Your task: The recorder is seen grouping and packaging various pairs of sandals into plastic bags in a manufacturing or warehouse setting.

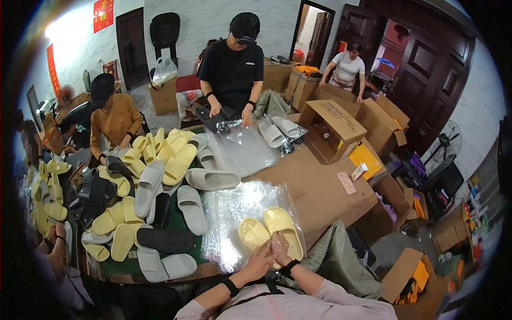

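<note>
Two pale yellow slippers lie side by side in front of me, the left slipper (pixel 253 232) and the right slipper (pixel 282 220). Under them is a stack of clear plastic bags (pixel 226 205) on the table. My right hand (pixel 280 248) rests over the heel part of the right slipper, with its fingers closed against it. Just left of it, my left hand (pixel 259 262) reaches toward the left slipper's heel, fingers stretched and touching near the other hand. Both wrists wear black bands. Parts of the slippers' heels are hidden by my hands.
Yellow, grey and black slippers (pixel 152 186) are heaped on my left. Across the table a person in black (pixel 232 69) handles a dark slipper beside more plastic bags (pixel 240 152). Cardboard boxes (pixel 333 130) stand right; a grey-green sack (pixel 341 261) lies by my right arm.
</note>
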{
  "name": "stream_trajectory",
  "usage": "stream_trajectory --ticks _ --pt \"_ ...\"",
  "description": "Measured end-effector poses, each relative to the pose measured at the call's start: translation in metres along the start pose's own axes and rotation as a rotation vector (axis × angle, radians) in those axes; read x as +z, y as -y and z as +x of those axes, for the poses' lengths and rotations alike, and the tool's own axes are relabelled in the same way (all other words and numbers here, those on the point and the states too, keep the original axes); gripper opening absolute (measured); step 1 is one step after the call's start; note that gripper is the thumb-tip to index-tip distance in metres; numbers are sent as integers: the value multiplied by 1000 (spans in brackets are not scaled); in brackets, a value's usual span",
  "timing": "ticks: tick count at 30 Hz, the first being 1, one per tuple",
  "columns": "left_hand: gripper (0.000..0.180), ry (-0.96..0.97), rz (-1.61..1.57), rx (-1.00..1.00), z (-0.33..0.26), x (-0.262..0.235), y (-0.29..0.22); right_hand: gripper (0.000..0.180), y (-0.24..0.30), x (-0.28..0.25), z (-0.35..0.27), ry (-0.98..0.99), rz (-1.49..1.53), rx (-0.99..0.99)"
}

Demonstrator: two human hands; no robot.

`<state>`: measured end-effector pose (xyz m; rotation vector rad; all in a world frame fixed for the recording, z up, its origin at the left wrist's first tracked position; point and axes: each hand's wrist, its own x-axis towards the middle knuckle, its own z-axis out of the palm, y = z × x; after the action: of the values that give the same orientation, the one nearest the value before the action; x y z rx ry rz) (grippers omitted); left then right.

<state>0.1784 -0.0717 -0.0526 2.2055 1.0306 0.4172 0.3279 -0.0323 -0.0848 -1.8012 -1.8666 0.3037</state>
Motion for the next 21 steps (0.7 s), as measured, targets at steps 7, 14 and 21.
stream_trajectory --ticks 7,14,21 --pt "38 -197 -412 136 27 -37 1 74 -25 24 51 145 360 -215" --pt "41 26 -607 40 24 -63 12 74 12 -22 -6 776 1014 269" --pt "40 -279 -613 -102 10 -48 44 31 33 -42 29 -148 883 461"
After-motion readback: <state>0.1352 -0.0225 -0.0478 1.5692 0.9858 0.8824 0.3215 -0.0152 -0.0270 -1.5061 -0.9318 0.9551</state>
